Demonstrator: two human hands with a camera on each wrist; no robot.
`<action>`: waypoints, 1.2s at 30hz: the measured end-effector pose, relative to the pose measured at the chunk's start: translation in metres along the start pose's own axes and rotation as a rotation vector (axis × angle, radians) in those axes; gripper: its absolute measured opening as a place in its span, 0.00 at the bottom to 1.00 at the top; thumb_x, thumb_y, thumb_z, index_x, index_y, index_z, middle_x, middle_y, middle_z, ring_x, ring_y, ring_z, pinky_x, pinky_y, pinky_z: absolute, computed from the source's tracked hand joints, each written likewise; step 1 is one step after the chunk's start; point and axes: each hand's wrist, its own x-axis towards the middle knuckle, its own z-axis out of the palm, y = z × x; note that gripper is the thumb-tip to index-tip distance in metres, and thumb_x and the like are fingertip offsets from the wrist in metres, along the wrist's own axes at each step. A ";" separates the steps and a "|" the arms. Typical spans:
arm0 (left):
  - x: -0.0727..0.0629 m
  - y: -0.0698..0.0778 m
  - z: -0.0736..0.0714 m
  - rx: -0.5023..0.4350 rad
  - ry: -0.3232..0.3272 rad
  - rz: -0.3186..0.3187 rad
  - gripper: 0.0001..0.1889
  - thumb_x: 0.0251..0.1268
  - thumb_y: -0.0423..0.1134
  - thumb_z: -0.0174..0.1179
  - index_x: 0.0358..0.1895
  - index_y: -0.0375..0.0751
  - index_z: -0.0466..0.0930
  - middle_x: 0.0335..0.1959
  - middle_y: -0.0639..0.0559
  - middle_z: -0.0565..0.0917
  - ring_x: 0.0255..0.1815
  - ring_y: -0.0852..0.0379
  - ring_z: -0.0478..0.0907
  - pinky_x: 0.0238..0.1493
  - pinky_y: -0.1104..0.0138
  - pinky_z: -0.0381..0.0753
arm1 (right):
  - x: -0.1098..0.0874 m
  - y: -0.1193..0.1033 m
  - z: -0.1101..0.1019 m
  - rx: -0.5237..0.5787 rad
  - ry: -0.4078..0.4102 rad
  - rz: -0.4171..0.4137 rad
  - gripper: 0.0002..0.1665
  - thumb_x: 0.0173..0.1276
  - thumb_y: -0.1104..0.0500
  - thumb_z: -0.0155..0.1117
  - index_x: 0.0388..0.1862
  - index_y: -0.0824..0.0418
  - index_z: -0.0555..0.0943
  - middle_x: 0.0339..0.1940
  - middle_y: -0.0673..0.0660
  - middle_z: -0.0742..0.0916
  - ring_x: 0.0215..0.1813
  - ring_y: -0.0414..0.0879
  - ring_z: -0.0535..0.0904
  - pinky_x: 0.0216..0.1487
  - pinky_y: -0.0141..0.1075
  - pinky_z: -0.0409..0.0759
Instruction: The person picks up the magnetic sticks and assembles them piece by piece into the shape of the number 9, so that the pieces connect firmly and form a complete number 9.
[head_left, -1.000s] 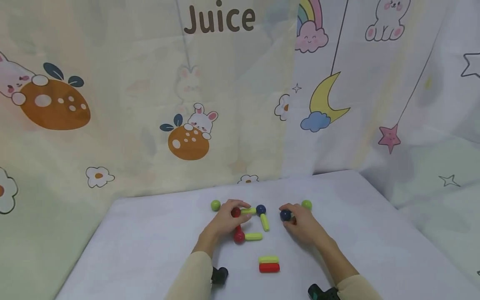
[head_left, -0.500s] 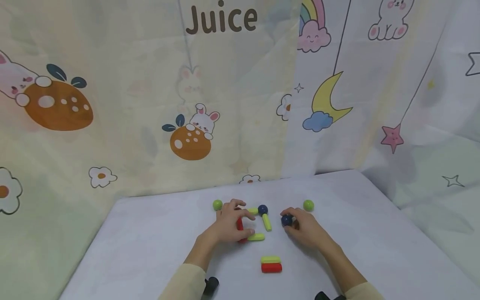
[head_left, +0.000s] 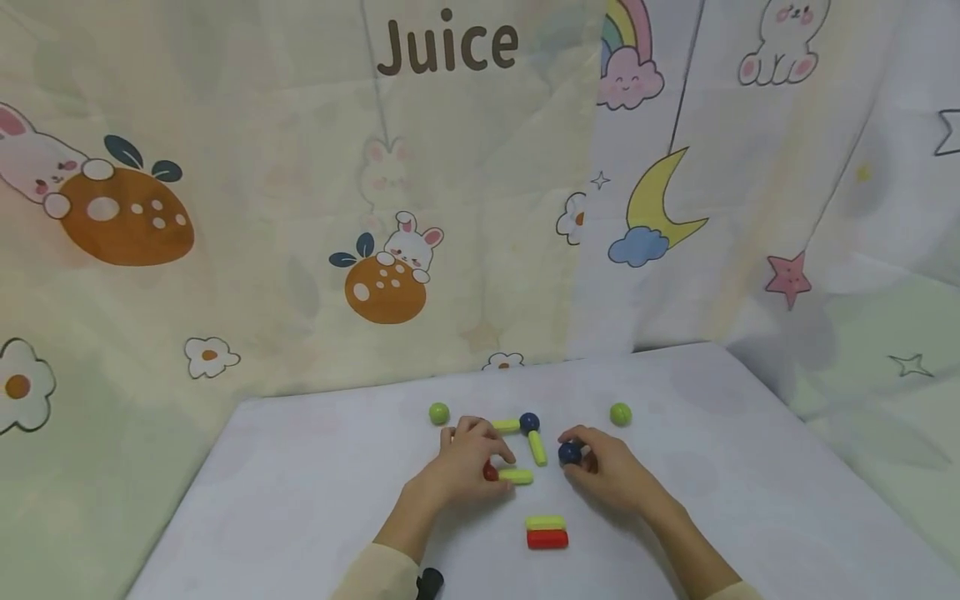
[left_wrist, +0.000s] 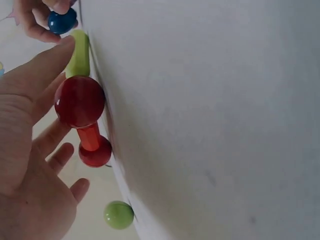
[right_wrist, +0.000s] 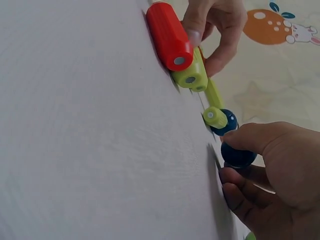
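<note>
In the head view my left hand (head_left: 465, 467) is at the near red ball (head_left: 490, 472), its thumb and index finger on either side of a yellow-green magnetic rod (head_left: 516, 477) that sticks out from the ball. The left wrist view shows a red rod (left_wrist: 90, 137) joining this ball to a second red ball (left_wrist: 96, 154). My right hand (head_left: 611, 467) pinches a dark blue ball (head_left: 569, 453) between thumb and fingers, close over the table. Another dark blue ball (head_left: 529, 422) sits at the back corner, joining two yellow-green rods, one running left (head_left: 506, 427) and one toward me.
Nearer me, a loose yellow-green rod (head_left: 546, 523) lies against a thicker red rod (head_left: 547, 539) on the white table (head_left: 300, 500). Green balls stand at the back left (head_left: 438, 413) and back right (head_left: 620, 414). A printed cloth (head_left: 480, 208) hangs behind the table.
My left hand has moved from the far red ball toward me to the near red ball and its rod. My right hand, still holding the blue ball, has come slightly nearer.
</note>
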 end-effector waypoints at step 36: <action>-0.005 0.006 0.000 -0.030 -0.010 0.036 0.09 0.62 0.46 0.73 0.44 0.59 0.86 0.37 0.70 0.81 0.61 0.56 0.67 0.66 0.44 0.58 | -0.005 -0.008 0.009 0.054 -0.065 -0.069 0.21 0.64 0.51 0.76 0.55 0.49 0.83 0.48 0.44 0.85 0.40 0.43 0.77 0.37 0.31 0.77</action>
